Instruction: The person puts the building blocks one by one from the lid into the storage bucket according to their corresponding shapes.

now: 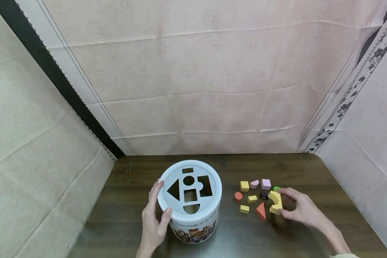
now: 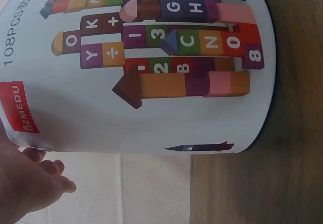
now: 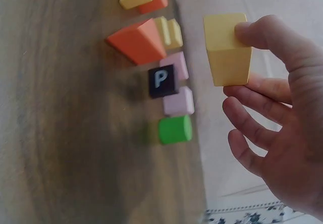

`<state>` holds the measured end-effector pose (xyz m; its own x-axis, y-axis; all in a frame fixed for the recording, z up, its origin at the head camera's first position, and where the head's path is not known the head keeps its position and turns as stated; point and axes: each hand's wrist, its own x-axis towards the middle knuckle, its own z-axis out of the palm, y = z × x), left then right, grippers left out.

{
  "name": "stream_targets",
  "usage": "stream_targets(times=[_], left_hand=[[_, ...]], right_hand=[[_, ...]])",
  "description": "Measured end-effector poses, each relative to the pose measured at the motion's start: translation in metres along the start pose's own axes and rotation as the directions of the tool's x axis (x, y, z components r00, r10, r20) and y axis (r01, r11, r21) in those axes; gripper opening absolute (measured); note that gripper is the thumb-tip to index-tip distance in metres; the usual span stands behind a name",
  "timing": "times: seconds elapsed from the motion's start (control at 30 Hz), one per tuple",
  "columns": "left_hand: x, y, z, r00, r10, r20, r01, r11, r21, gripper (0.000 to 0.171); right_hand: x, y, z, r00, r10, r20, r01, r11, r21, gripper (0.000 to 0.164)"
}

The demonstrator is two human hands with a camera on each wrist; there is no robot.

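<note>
A white shape-sorter bucket (image 1: 198, 226) with a cut-out lid (image 1: 177, 172) stands upright on the table. My left hand (image 1: 154, 218) rests against its left side, thumb and fingers spread at the lid's rim; in the left wrist view the hand (image 2: 33, 181) shows beside the bucket's printed wall (image 2: 75, 115). With thumb and fingertips my right hand (image 1: 301, 208) pinches a yellow arch block (image 1: 278, 201), apparently held above the table. End-on, the same arch (image 3: 229, 62) appears in the right wrist view. Nearest to it are an orange-red triangular block (image 1: 261, 211), a black cube (image 1: 263, 195) and a green cylinder (image 1: 276, 188).
Several small yellow blocks (image 1: 244, 186), a red cylinder (image 1: 238, 196), a pink half-round block (image 1: 254, 184) and a lilac cube (image 1: 266, 184) lie right of the bucket. Cloth walls (image 1: 193, 89) surround the brown wooden table (image 1: 122, 218).
</note>
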<state>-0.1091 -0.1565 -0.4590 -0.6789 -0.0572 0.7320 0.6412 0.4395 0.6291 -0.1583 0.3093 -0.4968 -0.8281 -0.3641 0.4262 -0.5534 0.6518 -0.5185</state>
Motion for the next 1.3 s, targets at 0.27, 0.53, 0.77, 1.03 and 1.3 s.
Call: stream_targets(times=[0.27,0.53,0.77,1.03,1.3], left_hand=[[-0.001,-0.002,0.000,1.000,-0.014,0.008,0.014,1.000,0.015,0.064],[-0.003,-0.001,0.000,1.000,-0.030,0.010,0.030,0.999,0.024,0.063],[-0.003,0.000,0.000,1.000,-0.028,0.005,0.028,0.999,0.023,0.064],[-0.003,0.000,-0.001,1.000,-0.020,0.003,0.020,0.999,0.027,0.064],[-0.003,0.000,0.000,1.000,-0.019,0.000,0.019,0.999,0.027,0.065]], right_hand=[[0.017,-0.015,-0.006,0.999,-0.052,-0.015,0.051,0.998,-0.042,0.054],[0.033,-0.032,-0.015,0.994,-0.108,-0.026,0.108,0.994,-0.008,0.055],[0.051,-0.051,-0.021,0.987,-0.155,-0.031,0.155,0.988,0.003,0.055],[0.072,-0.073,-0.025,0.981,-0.192,-0.022,0.192,0.981,0.011,0.055],[0.087,-0.090,-0.026,0.971,-0.238,-0.022,0.238,0.971,-0.006,0.058]])
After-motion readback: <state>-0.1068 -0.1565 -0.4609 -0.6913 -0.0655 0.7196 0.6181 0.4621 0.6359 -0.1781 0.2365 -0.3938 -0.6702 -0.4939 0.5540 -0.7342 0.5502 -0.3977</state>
